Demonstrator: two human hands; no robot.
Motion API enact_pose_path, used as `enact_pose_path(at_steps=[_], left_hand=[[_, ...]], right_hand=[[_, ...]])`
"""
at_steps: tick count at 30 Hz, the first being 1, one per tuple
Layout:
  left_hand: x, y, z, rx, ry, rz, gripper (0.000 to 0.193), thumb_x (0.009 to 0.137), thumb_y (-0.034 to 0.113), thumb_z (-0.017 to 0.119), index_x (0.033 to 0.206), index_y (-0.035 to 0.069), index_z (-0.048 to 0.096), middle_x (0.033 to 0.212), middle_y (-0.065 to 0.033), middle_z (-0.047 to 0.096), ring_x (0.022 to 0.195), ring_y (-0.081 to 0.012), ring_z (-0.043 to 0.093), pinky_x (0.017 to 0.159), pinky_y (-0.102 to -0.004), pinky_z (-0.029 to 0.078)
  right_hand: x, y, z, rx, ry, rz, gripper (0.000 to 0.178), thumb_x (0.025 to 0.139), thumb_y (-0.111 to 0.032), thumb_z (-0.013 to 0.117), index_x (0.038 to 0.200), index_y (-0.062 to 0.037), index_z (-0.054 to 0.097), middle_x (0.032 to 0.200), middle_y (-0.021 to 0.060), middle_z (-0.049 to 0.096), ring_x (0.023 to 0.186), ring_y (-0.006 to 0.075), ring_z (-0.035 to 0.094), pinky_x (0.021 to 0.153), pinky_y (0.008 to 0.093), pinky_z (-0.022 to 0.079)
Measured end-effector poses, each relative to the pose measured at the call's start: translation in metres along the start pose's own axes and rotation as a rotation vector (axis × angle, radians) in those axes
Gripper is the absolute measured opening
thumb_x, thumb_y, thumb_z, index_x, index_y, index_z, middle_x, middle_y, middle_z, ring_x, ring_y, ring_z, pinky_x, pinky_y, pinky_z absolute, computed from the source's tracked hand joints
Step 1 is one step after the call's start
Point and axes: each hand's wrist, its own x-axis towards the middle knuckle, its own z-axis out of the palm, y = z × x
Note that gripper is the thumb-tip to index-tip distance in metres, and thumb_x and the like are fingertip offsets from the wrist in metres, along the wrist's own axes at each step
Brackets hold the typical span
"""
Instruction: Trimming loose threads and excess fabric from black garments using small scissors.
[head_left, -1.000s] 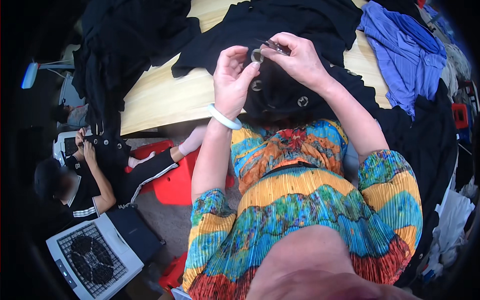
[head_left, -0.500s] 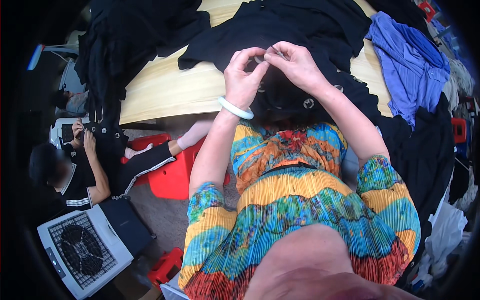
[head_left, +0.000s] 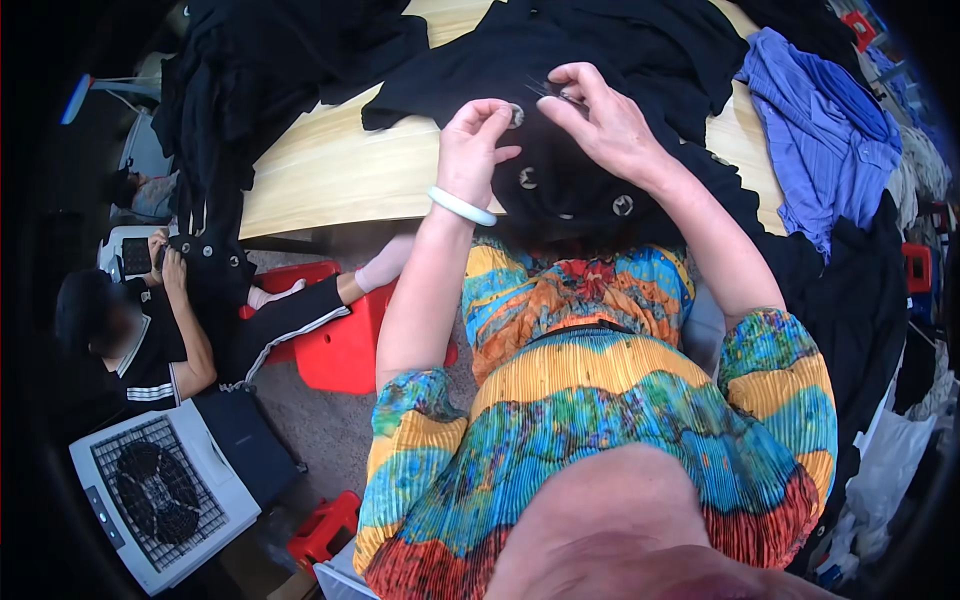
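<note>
Between the thumb and forefinger of my left hand [head_left: 474,140] is the edge of a round, pale-rimmed button [head_left: 517,116] at the black garment [head_left: 575,165]. My left fingers are closed in a pinch; a pale bangle circles that wrist. To the right, slightly farther off, my right hand [head_left: 612,125] curls around a thin, dark, pointed tool [head_left: 538,88], its tips toward the left. Its exact kind is too small to make out. More round buttons show on the cloth below my hands, one [head_left: 623,205] near my right forearm. The garment drapes over the table edge toward my lap.
The pale wooden table [head_left: 340,180] carries more black clothes [head_left: 300,50]. Blue-purple garments [head_left: 815,140] hang at its right. On the left, a seated co-worker [head_left: 150,340] handles buttoned black cloth. A red stool [head_left: 345,340] and a fan unit [head_left: 160,495] stand on the floor.
My hands, fingertips together before, are now apart. My right hand has moved up and away with the pointed tool; my left has shifted slightly left, leaving the button in plain sight.
</note>
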Motion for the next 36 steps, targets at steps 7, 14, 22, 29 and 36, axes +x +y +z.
enact_pose_path(at_steps=[7, 14, 22, 29, 36], left_hand=[[0.008, 0.002, -0.019, -0.305, -0.199, -0.185, 0.005, 0.081, 0.011, 0.053, 0.086, 0.01, 0.051, 0.083, -0.0012, 0.056, 0.075, -0.0107, 0.055, 0.069, -0.0345, 0.048], [0.006, 0.008, -0.022, -0.352, -0.291, -0.244, 0.007, 0.082, 0.011, 0.053, 0.088, 0.009, 0.051, 0.085, -0.0032, 0.056, 0.08, -0.0146, 0.056, 0.072, -0.0369, 0.048], [0.013, 0.014, -0.027, -0.427, -0.418, -0.294, 0.009, 0.081, 0.012, 0.053, 0.09, 0.008, 0.051, 0.089, -0.0062, 0.056, 0.085, -0.02, 0.055, 0.075, -0.0414, 0.047], [0.035, 0.047, -0.008, -0.375, -0.453, -0.065, 0.019, 0.084, 0.013, 0.05, 0.099, 0.001, 0.048, 0.099, -0.0125, 0.052, 0.09, -0.0225, 0.053, 0.074, -0.0373, 0.049], [-0.003, 0.02, 0.014, -0.051, -0.005, 0.216, 0.02, 0.08, 0.017, 0.058, 0.091, 0.002, 0.052, 0.079, -0.0057, 0.056, 0.064, -0.0096, 0.054, 0.052, -0.019, 0.045]], right_hand=[[-0.005, 0.008, 0.0, -0.156, -0.142, -0.204, 0.023, 0.077, -0.022, 0.056, 0.091, -0.0044, 0.052, 0.075, 0.0099, 0.058, 0.068, 0.0241, 0.058, 0.059, 0.0316, 0.045], [-0.002, 0.006, 0.003, -0.23, -0.129, -0.293, 0.02, 0.077, -0.019, 0.057, 0.089, -0.0045, 0.053, 0.073, 0.0099, 0.058, 0.065, 0.0247, 0.057, 0.056, 0.0313, 0.044], [-0.003, 0.014, 0.004, -0.009, -0.059, -0.132, 0.016, 0.078, -0.017, 0.056, 0.087, -0.0036, 0.055, 0.071, 0.0077, 0.057, 0.061, 0.0177, 0.057, 0.057, 0.0263, 0.044], [0.009, 0.02, 0.009, 0.584, -0.136, 0.045, 0.044, 0.072, -0.011, 0.065, 0.109, -0.002, 0.043, 0.086, 0.0027, 0.055, 0.073, 0.0068, 0.05, 0.068, 0.0192, 0.04], [0.027, -0.055, -0.043, 0.692, 0.09, 0.405, 0.04, 0.071, -0.002, 0.059, 0.109, -0.0043, 0.046, 0.088, 0.0044, 0.054, 0.068, 0.0086, 0.05, 0.052, 0.0166, 0.04]])
